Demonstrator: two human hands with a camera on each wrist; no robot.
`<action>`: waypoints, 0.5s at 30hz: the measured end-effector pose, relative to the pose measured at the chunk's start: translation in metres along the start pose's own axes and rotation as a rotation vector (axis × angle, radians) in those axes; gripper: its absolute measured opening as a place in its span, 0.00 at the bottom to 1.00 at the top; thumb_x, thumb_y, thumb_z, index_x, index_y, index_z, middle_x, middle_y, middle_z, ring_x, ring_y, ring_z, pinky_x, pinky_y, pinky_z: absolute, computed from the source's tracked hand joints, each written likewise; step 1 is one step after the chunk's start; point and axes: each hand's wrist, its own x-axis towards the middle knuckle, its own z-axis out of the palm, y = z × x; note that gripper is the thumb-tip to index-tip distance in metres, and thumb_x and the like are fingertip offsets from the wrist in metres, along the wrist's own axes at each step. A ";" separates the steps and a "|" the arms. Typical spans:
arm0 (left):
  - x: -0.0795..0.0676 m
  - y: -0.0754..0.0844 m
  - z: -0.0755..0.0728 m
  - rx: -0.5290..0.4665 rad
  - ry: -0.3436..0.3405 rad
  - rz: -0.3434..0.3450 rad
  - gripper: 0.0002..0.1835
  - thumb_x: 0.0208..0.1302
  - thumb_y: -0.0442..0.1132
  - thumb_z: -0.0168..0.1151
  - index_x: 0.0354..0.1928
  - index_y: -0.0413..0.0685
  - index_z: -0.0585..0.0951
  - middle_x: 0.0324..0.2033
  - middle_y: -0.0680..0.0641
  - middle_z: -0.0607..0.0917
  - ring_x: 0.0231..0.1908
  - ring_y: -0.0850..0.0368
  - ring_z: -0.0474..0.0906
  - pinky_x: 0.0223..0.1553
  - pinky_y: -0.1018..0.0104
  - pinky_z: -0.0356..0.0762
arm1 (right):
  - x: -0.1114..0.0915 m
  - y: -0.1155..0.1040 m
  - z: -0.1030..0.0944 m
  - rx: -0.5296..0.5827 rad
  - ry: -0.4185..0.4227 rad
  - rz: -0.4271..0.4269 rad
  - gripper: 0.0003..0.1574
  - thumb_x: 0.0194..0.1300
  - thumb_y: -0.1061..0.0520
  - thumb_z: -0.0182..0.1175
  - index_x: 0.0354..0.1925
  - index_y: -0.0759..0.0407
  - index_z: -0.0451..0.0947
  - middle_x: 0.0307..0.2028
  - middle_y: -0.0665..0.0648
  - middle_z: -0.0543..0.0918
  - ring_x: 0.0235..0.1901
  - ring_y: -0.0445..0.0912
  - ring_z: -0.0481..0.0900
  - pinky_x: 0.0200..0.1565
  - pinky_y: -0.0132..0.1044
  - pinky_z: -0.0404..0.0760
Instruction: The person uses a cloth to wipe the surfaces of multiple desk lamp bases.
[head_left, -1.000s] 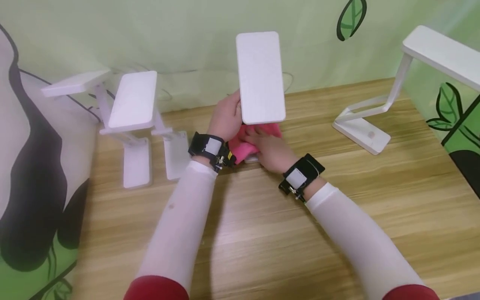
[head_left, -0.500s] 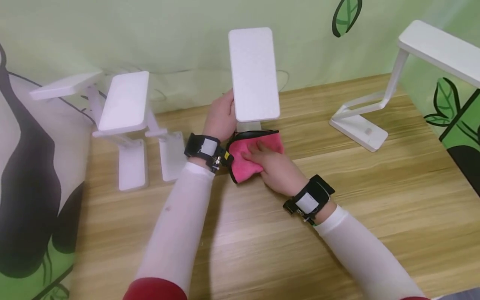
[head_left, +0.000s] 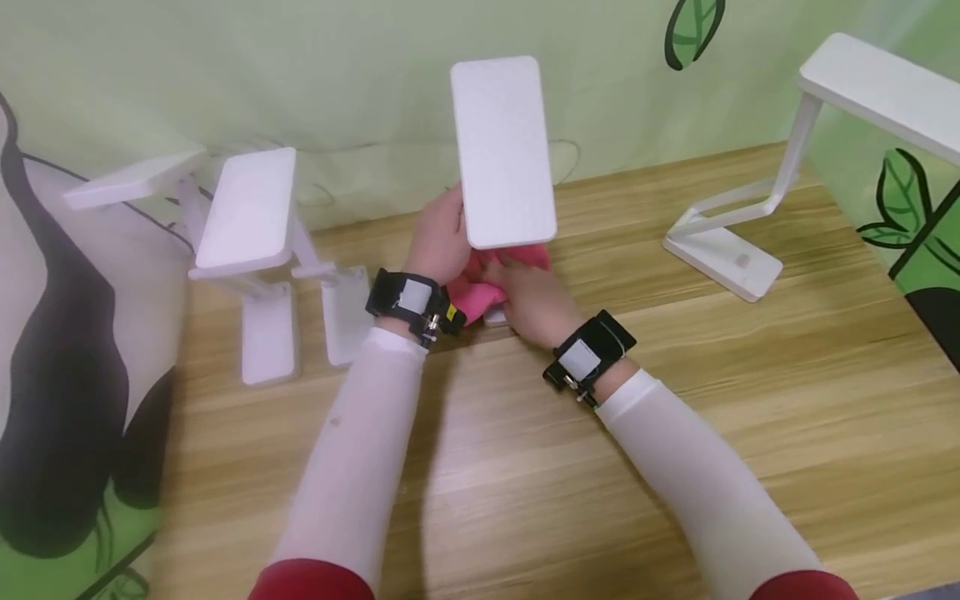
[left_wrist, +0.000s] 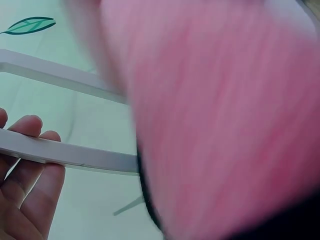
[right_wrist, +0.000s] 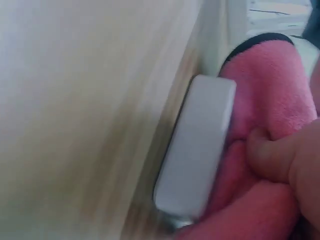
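Pale green wall [head_left: 360, 92] with painted leaves [head_left: 693, 33] backs a wood-grain table [head_left: 525, 500]. Four white folding desk lamps stand on it: two close together at the left [head_left: 247, 212], one well apart at the right [head_left: 723, 262], and a middle lamp [head_left: 502, 150] between them, directly before the person. Its raised head blocks the head camera's view of the left fingertips and part of one pink cloth [head_left: 480, 300]. Black edging trims the cloth, which lies bunched against the middle lamp's base [right_wrist: 197, 145], below the head and between the two hands. Left hand [head_left: 438, 237] pinches the lower of two arm bars [left_wrist: 95, 159], fingers on both sides of it. Right hand [head_left: 538, 302] grips the cloth, thumb dug into its folds; how its other fingers lie underneath cannot be told. Two black wrist straps [head_left: 588, 357] show, one per wrist, above two white sleeves [head_left: 345, 450].
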 end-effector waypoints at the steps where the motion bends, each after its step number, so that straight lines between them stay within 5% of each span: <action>1: 0.000 0.001 -0.001 -0.008 -0.001 -0.003 0.16 0.79 0.43 0.46 0.57 0.47 0.78 0.53 0.46 0.83 0.54 0.55 0.75 0.57 0.59 0.72 | -0.007 -0.001 -0.002 0.000 -0.010 -0.004 0.33 0.69 0.65 0.51 0.70 0.48 0.68 0.63 0.59 0.75 0.56 0.52 0.74 0.53 0.51 0.77; 5: -0.002 0.003 -0.005 -0.009 -0.011 -0.012 0.17 0.78 0.43 0.46 0.59 0.47 0.78 0.54 0.46 0.82 0.54 0.55 0.75 0.57 0.60 0.72 | -0.041 -0.007 -0.008 0.012 -0.052 -0.014 0.30 0.72 0.62 0.50 0.70 0.53 0.66 0.69 0.63 0.66 0.69 0.52 0.59 0.65 0.53 0.67; 8: -0.002 0.003 -0.006 -0.004 -0.015 -0.013 0.17 0.78 0.44 0.46 0.60 0.47 0.77 0.54 0.46 0.82 0.54 0.55 0.75 0.56 0.60 0.73 | -0.055 -0.012 -0.011 0.024 -0.070 -0.035 0.29 0.72 0.63 0.50 0.69 0.53 0.69 0.68 0.62 0.67 0.69 0.52 0.58 0.65 0.53 0.68; 15: 0.001 0.000 -0.003 0.015 -0.039 0.001 0.17 0.78 0.44 0.47 0.59 0.48 0.78 0.53 0.46 0.83 0.54 0.55 0.75 0.57 0.60 0.72 | -0.029 -0.010 -0.010 0.023 -0.101 -0.034 0.33 0.69 0.66 0.52 0.70 0.52 0.67 0.68 0.63 0.67 0.65 0.56 0.64 0.62 0.53 0.71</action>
